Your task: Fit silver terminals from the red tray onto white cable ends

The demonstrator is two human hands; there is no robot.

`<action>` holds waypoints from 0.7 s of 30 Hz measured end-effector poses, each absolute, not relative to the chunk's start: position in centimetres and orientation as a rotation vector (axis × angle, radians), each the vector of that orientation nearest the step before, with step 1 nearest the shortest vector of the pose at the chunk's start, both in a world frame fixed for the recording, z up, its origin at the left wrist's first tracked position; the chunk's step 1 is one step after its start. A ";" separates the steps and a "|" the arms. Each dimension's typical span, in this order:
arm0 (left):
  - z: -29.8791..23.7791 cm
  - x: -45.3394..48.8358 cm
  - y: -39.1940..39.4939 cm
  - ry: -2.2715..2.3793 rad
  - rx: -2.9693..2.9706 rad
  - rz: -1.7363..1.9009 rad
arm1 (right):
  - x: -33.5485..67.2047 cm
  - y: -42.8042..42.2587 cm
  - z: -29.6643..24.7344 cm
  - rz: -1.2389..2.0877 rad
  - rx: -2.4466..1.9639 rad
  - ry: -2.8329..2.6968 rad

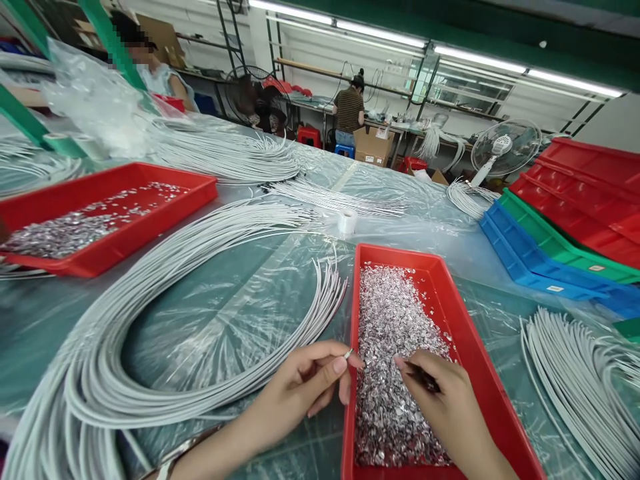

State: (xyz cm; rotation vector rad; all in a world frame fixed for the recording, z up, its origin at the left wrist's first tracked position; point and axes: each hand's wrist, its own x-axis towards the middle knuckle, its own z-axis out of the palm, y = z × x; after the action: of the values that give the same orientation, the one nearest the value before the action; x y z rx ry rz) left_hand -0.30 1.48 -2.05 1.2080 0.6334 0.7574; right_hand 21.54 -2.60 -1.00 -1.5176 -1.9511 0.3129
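My left hand (305,387) is closed in a pinch on a small silver metal piece (349,353), held at the left rim of a red tray (480,373). The tray is filled with several small silver metal pieces (390,347). My right hand (443,400) rests over these pieces with its fingers curled together; what they hold is hidden. A big loop of grey cables (150,320) lies on the plastic-covered table to the left of my left hand, its cut ends pointing toward the tray.
A second red tray (125,220) with silver pieces sits far left. More grey cables (575,373) lie at right. Stacked blue, green and red trays (560,233) stand far right. A white tape roll (347,221) sits mid-table. Two people are at the back, one seated left, one at a bench.
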 end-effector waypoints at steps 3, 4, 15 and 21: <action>-1.9 -0.3 1.6 0.666 1.309 0.792 | 21.2 -2.6 -1.6 0.298 -1.501 -1.997; -1.9 -0.2 1.7 0.675 1.365 0.806 | 21.2 -2.7 -1.7 0.290 -1.496 -2.012; -3.0 -0.8 1.0 0.631 2.023 1.105 | 21.3 -2.7 -1.7 0.161 -1.492 -2.037; -2.7 -2.1 -2.2 0.535 2.393 1.105 | 21.7 -3.0 -1.6 0.128 -1.480 -2.025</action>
State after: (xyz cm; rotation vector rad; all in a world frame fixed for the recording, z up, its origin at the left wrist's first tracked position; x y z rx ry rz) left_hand -2.09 -2.18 -2.68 2.3932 0.5350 1.1046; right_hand 21.71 -2.96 -1.55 -1.4804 -2.0248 0.1279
